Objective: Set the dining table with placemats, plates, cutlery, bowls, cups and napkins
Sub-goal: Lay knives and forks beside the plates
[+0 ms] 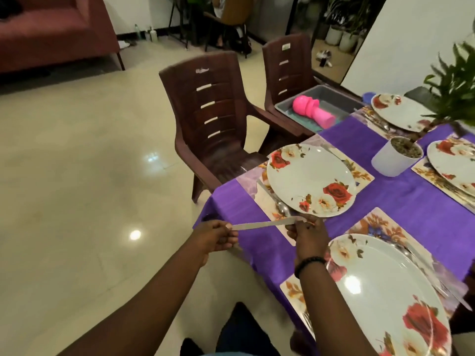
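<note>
Between my two plates, the farther plate and the nearest plate, a strip of purple cloth on the table lies bare, wide enough for my hand to pass. Farther in, the white plant pot blocks the middle. Off the table's left edge the floor is open, with a brown chair just beside the corner.
</note>
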Tool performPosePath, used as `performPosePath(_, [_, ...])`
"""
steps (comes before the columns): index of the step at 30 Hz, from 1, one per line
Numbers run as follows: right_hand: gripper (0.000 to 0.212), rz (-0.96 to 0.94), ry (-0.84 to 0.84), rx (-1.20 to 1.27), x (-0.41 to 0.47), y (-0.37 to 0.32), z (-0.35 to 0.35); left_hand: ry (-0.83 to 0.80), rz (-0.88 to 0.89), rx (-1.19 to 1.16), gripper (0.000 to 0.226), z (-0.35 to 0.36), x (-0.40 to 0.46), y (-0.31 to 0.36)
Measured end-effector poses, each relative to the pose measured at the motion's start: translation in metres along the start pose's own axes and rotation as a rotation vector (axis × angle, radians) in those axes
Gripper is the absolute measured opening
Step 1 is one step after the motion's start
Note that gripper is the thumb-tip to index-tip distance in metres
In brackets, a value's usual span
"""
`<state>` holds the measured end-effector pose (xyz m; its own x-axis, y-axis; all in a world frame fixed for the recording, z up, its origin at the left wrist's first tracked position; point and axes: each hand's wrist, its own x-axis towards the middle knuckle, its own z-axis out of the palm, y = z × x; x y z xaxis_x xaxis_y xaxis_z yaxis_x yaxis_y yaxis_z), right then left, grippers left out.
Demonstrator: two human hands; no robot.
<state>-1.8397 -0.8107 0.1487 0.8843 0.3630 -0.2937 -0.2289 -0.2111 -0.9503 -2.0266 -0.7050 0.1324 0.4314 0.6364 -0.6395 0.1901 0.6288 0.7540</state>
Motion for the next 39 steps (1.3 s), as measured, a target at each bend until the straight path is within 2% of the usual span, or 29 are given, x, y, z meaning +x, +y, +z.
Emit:
performPosePath(9, [0.004,0.096,0.188,-0.357,0.043,0.043,0.037,0.102,0.059,0.151,0.016,0.016,0.099,0.058])
performPosePath(14, [0.036,0.165,0.254,-0.446,0.057,0.057,0.053,0.056,0.11,0.401,0.02,0.031,0.138,0.071])
performPosePath(18, [0.028,0.191,0.294,-0.397,0.063,0.063,0.06,0.088,0.175,0.603,0.012,0.04,0.158,0.074])
performPosePath(20, [0.033,0.215,0.293,-0.451,0.066,0.066,0.063,0.113,0.254,0.8,0.026,0.044,0.167,0.077])
performPosePath(22, [0.038,0.223,0.288,-0.506,0.069,0.068,0.066,0.126,0.302,0.958,0.027,0.048,0.174,0.081])
performPosePath(25, [0.029,0.218,0.278,-0.587,0.074,0.068,0.069,0.173,0.343,0.997,0.024,0.046,0.185,0.084])
performPosePath(29, [0.03,0.283,0.299,-0.676,0.08,0.071,0.077,0.145,0.388,1.1,0.023,0.045,0.194,0.088])
performPosePath(32, [0.023,0.215,0.306,-0.733,0.077,0.071,0.079,0.126,0.412,1.147,0.025,0.047,0.196,0.087])
performPosePath(34, [0.011,0.176,0.316,-0.729,0.072,0.068,0.08,0.101,0.438,1.182,0.024,0.046,0.197,0.087])
performPosePath(39, [0.013,-0.093,0.366,-0.84,0.066,0.047,0.098,0.011,0.626,1.145,0.016,0.028,0.203,0.105])
